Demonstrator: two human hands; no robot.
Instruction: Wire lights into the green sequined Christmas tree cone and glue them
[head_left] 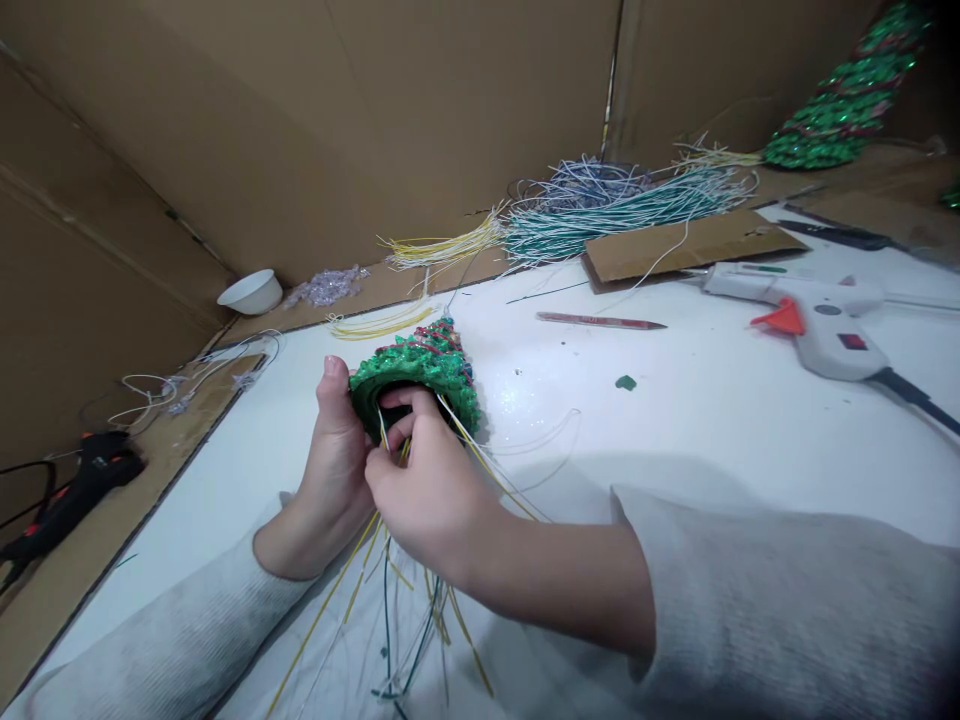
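Note:
My left hand [330,470] grips the rim of a small green glitter cone tree [424,368] lying on its side over the white table [712,420], its open base turned toward me. My right hand [427,480] pinches thin wires at that opening, fingers partly inside the hollow. Several yellow, green and white wires [390,620] trail from the base down toward my sleeves.
A white glue gun [810,320] lies at the right, a red pencil [600,321] beyond the tree. Bundles of teal and yellow wires [600,215] sit on cardboard at the back. A white bowl [250,292], a black glue gun [75,490] at left, another green tree [847,100] top right.

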